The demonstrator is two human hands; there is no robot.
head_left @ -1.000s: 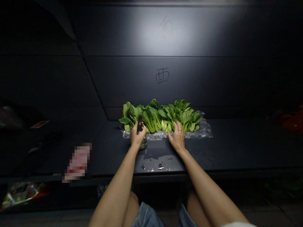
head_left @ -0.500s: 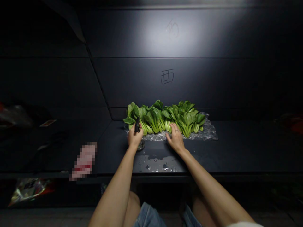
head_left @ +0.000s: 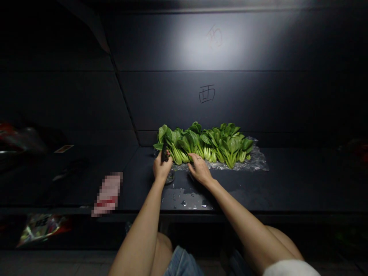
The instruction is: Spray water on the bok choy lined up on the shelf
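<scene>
A row of green bok choy [head_left: 207,142] lies with leaves toward the back panel and pale stems toward me. Beneath it is a crumpled sheet of clear plastic [head_left: 257,161]. My left hand [head_left: 162,168] is closed around a spray bottle [head_left: 170,177] at the left end of the row; its black top [head_left: 164,151] sticks up above the fist and its clear base shows below. My right hand [head_left: 200,169] is at the stem ends left of the middle, fingers stretched out and thumb apart. Whether its fingertips touch the stems, I cannot tell.
Water drops [head_left: 184,203] wet the dark shelf [head_left: 258,191] in front of the greens. A dark panel with a handwritten mark [head_left: 207,94] rises behind. Leftward are a blurred-out pink item [head_left: 108,193], a small card [head_left: 63,148] and, lower down, a plastic packet [head_left: 43,229].
My right hand has moved left along the stem ends, closer to my left hand. The left hand still grips the spray bottle. The view has shifted slightly.
</scene>
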